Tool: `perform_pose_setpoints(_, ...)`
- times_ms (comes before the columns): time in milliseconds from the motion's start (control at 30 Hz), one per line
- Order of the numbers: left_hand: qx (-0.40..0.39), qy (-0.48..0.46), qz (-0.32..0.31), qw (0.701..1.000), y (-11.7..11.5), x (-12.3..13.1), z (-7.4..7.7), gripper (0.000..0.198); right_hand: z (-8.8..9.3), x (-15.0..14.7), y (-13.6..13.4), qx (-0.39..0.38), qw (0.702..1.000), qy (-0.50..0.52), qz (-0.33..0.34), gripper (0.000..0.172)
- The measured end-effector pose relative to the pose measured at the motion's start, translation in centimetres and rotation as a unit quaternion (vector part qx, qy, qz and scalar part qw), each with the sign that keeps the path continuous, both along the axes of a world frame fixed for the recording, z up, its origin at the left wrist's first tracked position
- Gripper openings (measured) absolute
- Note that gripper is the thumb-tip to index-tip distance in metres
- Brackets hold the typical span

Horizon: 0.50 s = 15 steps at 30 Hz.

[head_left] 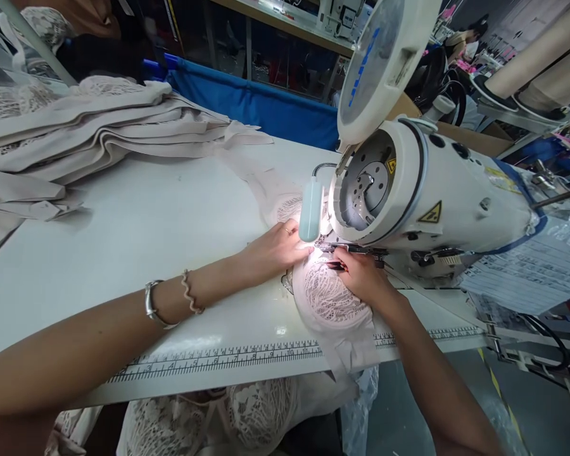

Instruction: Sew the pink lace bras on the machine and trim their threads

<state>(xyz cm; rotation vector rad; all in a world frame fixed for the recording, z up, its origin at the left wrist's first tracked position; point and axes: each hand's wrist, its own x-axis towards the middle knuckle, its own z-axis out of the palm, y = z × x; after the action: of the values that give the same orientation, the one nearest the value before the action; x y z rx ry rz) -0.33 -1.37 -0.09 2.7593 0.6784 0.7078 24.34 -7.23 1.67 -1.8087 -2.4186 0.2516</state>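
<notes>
Here, the lace piece (pixel 330 301) lies at the near edge of the tabletop (pixel 137 234), its far end under the head of the sewing machine (pixel 437 196). The left hand (pixel 278 244) rests on it flat, fingers spread. The right hand (pixel 361 275) curls by the needle — whether it pinches the cloth I cannot tell. It looks light, limp and easily snagged — best held flat, by its plain border.

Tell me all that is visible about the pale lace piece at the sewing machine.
The lace piece is pale beige-pink, rounded, with an open looped pattern on plain cloth. It lies flat on the white table, its lower edge hanging over the front. The left hand presses its far left part; the right hand rests on it, close to the sewing machine.
</notes>
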Motion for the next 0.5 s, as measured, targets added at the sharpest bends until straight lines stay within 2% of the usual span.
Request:
perform_pose_setpoints(67,0.052,0.054,-0.006,0.997,-1.5,0.5,0.4,0.038,-0.2,-0.1,0.1,0.015,0.999,0.000,-0.030,0.012)
perform_pose_setpoints(133,0.095,0.106,0.010,0.990,-3.3,1.2,0.7,0.034,-0.4,-0.1,0.0,0.040,0.998,-0.002,-0.041,0.009)
perform_pose_setpoints(200,0.127,0.153,0.042,0.979,-5.1,1.8,0.8,0.037,-0.6,0.0,-0.1,0.063,0.998,0.010,-0.016,0.020)
perform_pose_setpoints(300,0.150,0.187,0.084,0.967,-6.7,2.4,0.4,0.053,-0.9,0.4,-0.5,0.101,0.993,0.012,0.061,0.047)
perform_pose_setpoints(367,0.164,0.187,0.096,0.964,-7.0,2.4,-0.1,0.056,-1.1,0.7,-0.8,0.126,0.987,-0.012,0.096,0.057)
perform_pose_setpoints(500,0.183,0.153,0.082,0.968,-6.6,2.0,-1.1,0.057,-1.5,1.1,-0.9,0.170,0.976,-0.040,0.129,0.065)
